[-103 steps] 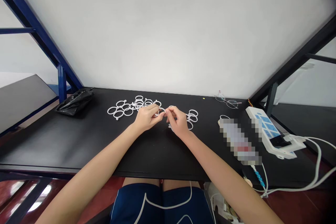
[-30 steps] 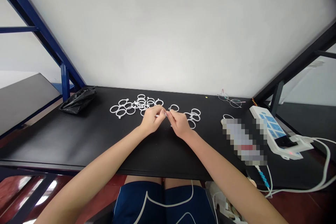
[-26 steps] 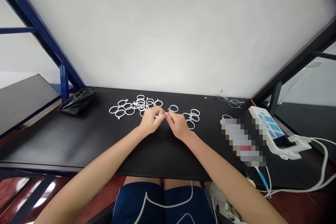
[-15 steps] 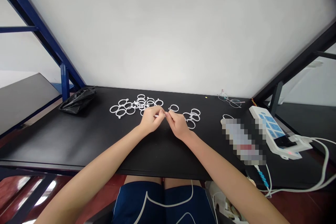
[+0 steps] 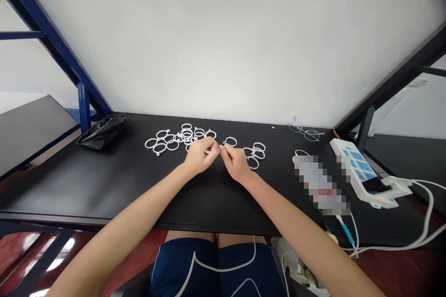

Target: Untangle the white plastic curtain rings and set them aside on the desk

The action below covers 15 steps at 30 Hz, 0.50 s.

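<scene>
Above the middle of the black table, my left hand (image 5: 198, 155) and my right hand (image 5: 237, 161) meet at the fingertips, both closed in a pinch. A thin white piece (image 5: 208, 151) shows in the left fingers and looks like part of a white ring; most of it is hidden. Behind and left of the left hand lies a cluster of white rings (image 5: 158, 153), several with a small knob. One single ring (image 5: 236, 142) rests just beyond the right hand. A few more overlapping rings (image 5: 264, 154) lie to its right, partly hidden by that hand.
A crumpled black plastic bag (image 5: 102, 133) lies at the table's left. Eyeglasses (image 5: 311, 135) rest at the back right. Nearer are a blurred-out phone (image 5: 322, 185) on a cable and a white power strip (image 5: 362, 171) with a plugged-in charger. The wall (image 5: 223, 46) closes off the back.
The hands stay together and their fingertips shift only slightly, with less of the white piece showing between them. The whole view has moved a little; the rings on the table lie as before.
</scene>
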Each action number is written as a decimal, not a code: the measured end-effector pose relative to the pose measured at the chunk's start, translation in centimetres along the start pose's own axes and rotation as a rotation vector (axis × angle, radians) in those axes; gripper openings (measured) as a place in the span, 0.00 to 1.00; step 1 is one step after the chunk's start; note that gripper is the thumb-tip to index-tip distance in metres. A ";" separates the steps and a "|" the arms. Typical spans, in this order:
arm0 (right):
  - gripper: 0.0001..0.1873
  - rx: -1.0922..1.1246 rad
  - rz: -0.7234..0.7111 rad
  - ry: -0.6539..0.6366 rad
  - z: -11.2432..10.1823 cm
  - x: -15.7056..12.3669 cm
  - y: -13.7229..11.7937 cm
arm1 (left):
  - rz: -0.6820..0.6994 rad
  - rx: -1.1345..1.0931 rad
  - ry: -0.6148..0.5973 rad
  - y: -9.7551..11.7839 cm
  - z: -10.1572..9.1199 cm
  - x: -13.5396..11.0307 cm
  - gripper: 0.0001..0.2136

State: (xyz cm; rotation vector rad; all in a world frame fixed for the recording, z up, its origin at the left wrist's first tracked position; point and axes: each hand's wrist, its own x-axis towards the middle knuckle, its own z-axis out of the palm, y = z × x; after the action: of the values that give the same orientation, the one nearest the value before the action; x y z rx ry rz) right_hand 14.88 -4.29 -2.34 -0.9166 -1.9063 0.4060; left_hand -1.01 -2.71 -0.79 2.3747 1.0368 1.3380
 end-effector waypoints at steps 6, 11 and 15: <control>0.20 0.000 0.005 0.008 0.0 0.1 0.0 | 0.000 0.008 -0.003 0.0 0.1 0.0 0.14; 0.21 0.003 0.018 0.009 0.0 0.0 0.0 | -0.001 0.011 -0.014 0.0 0.0 0.0 0.14; 0.21 0.005 0.013 0.015 0.0 0.0 0.0 | -0.005 0.015 -0.018 0.0 0.0 0.0 0.14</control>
State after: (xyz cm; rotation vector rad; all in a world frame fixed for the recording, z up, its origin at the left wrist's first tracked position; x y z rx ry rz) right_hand 14.86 -4.26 -2.34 -0.9262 -1.8861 0.4108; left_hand -1.01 -2.74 -0.76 2.3890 1.0506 1.3099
